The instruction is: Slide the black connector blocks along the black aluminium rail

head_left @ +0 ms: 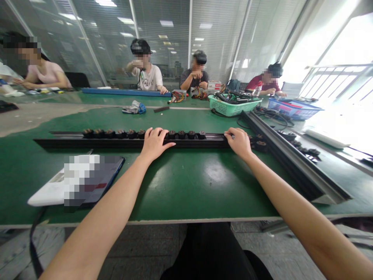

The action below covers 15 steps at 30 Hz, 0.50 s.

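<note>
A long black metal rail (198, 143) lies across the green table in front of me. Round black plug-like pieces (131, 134) with metal prongs stand in a row in its channel. My left hand (155, 143) lies over the rail near its middle, fingers bent across the pieces and thumb along the near side. Towards the right end, my right hand (239, 142) has its fingers closed at the rail's upper edge; anything small between the fingertips is hidden. More black plug-like pieces (260, 144) lie just right of this hand.
A second black rail (291, 163) lies slantwise at right. A white device (52, 188) rests on a dark tablet-like slab (106, 175) at left. Farther back are gloves (134, 107), a green basket (233, 107) of cables and a blue basket (294, 109). Several people sit across the table.
</note>
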### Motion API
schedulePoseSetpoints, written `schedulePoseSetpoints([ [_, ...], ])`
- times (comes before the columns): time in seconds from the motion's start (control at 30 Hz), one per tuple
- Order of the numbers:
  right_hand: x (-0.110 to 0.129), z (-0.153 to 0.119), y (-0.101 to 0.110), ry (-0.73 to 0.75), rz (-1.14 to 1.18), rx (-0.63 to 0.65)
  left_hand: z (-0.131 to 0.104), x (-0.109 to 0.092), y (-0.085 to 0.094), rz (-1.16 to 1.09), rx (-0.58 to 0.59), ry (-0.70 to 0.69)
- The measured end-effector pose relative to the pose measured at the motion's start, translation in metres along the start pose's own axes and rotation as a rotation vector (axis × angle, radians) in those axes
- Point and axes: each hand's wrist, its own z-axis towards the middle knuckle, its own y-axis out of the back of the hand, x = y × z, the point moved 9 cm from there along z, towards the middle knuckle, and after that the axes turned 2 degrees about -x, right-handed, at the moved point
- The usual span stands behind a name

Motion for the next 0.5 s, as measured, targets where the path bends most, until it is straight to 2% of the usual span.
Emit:
schedulePoseSetpoints([
  [0.5,-0.0045,0.0007,-0.0018,0.020,0.069,-0.025,0.0004,-0.0003,0.0007,0.001,0.002,0.003],
])
